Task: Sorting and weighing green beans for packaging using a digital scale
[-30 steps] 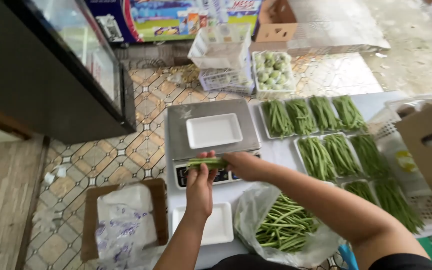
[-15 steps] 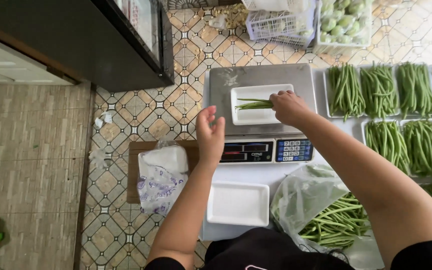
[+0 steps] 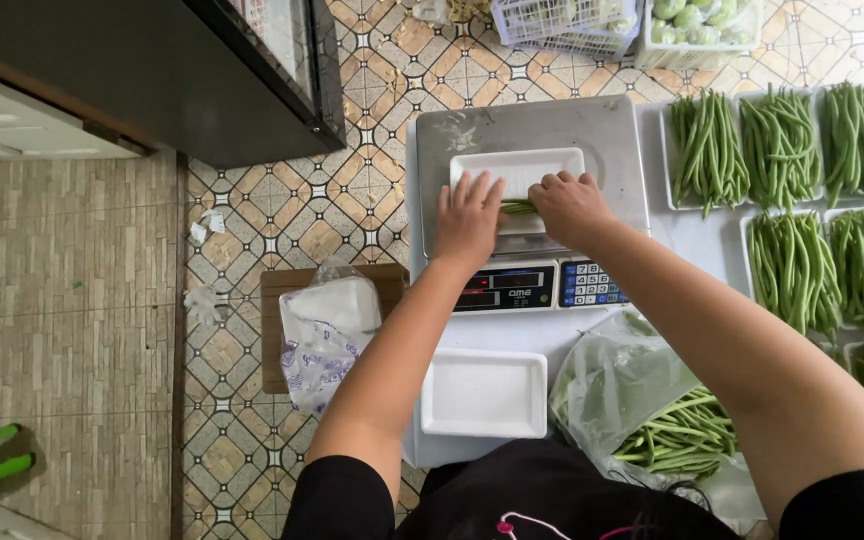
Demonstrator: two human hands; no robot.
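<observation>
White foam tray (image 3: 483, 392) nearest, unfilled, beside bagged green beans (image 3: 680, 432). On the scale (image 3: 529, 190), left hand (image 3: 467, 219) flat, right hand (image 3: 569, 207) curled over few beans (image 3: 519, 207) in tray (image 3: 517, 170); filled trays (image 3: 782, 145) beyond.

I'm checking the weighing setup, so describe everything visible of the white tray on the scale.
The white tray is a shallow rectangle with rounded corners and a raised rim, foam-like in look. It lies flat on the metal platform of the scale, long side across. A few green beans lie along its near edge. The left hand and right hand rest over that edge on either side of the beans, hiding part of it.
</observation>
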